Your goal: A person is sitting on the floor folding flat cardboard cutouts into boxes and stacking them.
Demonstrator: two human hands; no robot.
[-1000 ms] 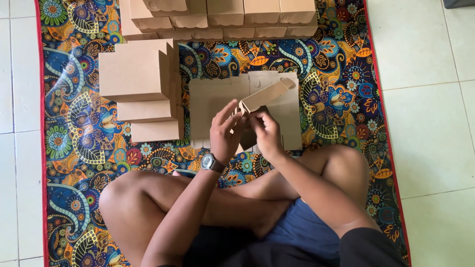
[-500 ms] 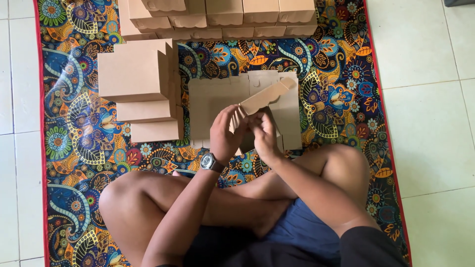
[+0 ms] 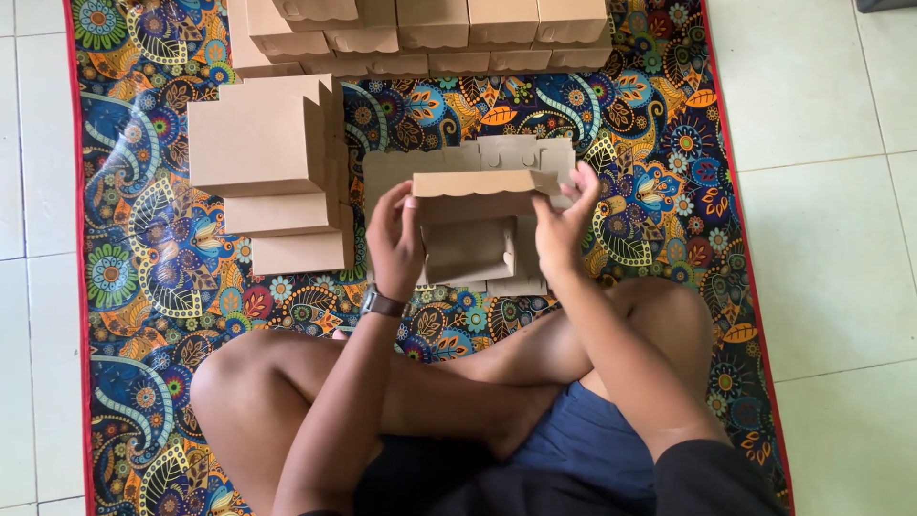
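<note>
The person sits cross-legged on a patterned mat (image 3: 162,287) and holds a half-folded brown box (image 3: 476,205) between both hands, above a flat sheet (image 3: 387,182) of the same cardboard lying on the mat. The box's long axis runs left to right across the view; its scalloped flap lies along the top and faces the person, tilted slightly down at the left. The left hand (image 3: 394,241), with a watch (image 3: 380,304) on its wrist, grips the left end, fingers curled around the edge and pressed against the card. The right hand (image 3: 562,229) holds the right end, its fingers spread, the fingertips (image 3: 585,177) up over the far corner. To the left stands a stepped stack (image 3: 263,153) of finished boxes; a row (image 3: 449,29) of them lines the mat's far edge.
</note>
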